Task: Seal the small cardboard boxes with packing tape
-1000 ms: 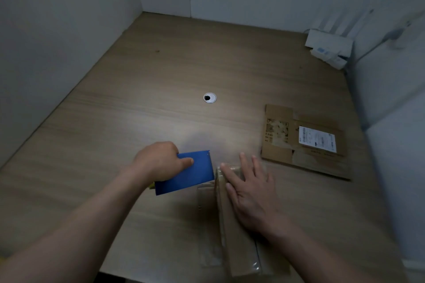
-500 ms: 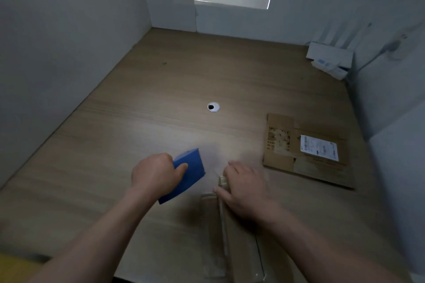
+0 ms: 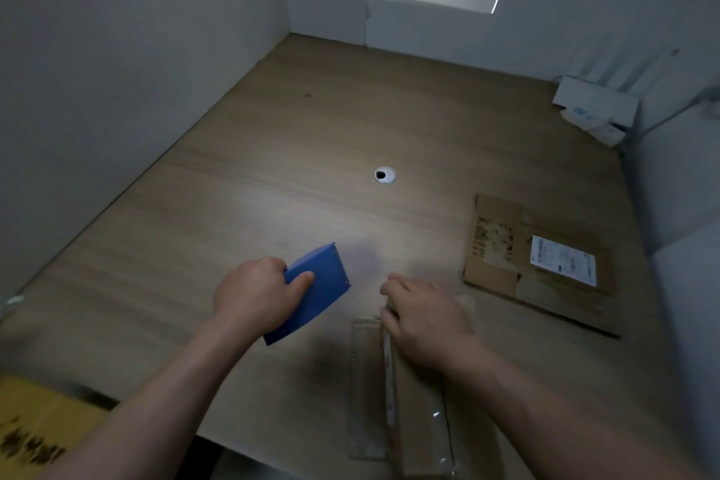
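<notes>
A small brown cardboard box point(image 3: 420, 421) lies lengthwise at the table's near edge, with shiny clear tape point(image 3: 364, 382) along its left side. My right hand point(image 3: 422, 320) rests on the box's far end, fingers curled over its far left corner. To the left, my left hand point(image 3: 257, 294) grips a blue tape dispenser point(image 3: 317, 294), tilted up and held off the box.
A flattened cardboard piece point(image 3: 541, 265) with a white label lies on the wooden table point(image 3: 311, 152) to the right. A round cable grommet point(image 3: 385, 175) sits mid-table. White walls enclose three sides. A white device point(image 3: 594, 109) sits far right. Something yellow point(image 3: 35, 429) shows bottom left.
My right hand's fingers went from flat on the box top to curled over its far end. My left hand tilted the blue dispenser and drew it away from the box.
</notes>
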